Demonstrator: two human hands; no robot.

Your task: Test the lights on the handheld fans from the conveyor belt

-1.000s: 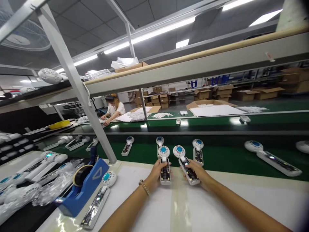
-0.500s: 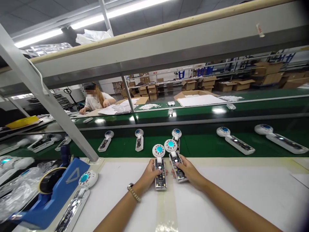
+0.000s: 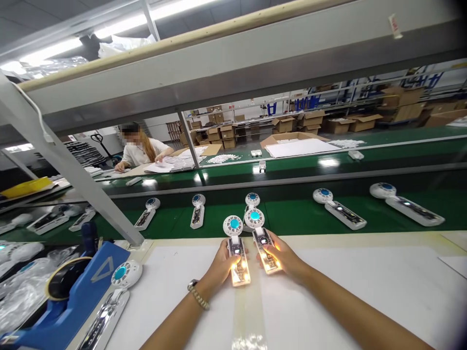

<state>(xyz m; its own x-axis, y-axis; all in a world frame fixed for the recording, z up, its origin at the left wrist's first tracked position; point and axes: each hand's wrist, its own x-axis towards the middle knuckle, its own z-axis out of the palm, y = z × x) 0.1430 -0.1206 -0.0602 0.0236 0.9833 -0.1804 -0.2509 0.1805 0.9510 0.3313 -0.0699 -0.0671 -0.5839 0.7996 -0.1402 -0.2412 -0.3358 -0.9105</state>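
My left hand [image 3: 221, 266] is closed around a clear-bodied device [image 3: 240, 272] with a round white head and turquoise centre, its thumb resting on the front. In my right hand [image 3: 282, 253] is a similar device [image 3: 267, 249], tilted, with the thumb also on its face. Both bodies glow orange at their lower parts. The two round heads stand close beside each other above the white work surface [image 3: 314, 301]. Another such device [image 3: 105, 316] lies at the left next to a blue tape dispenser [image 3: 78, 296].
Several similar devices lie on the green conveyor [image 3: 226, 218] beyond my hands. A slanted metal post [image 3: 91, 189] rises at the left, under a long overhead shelf [image 3: 219, 73]. Across the line, a person [image 3: 140, 148] sits near papers. Open cardboard boxes [image 3: 299, 146] stand farther back.
Orange lights have come on in both held devices. The devices on the green conveyor appear shifted to the left. Both hands keep their grips.
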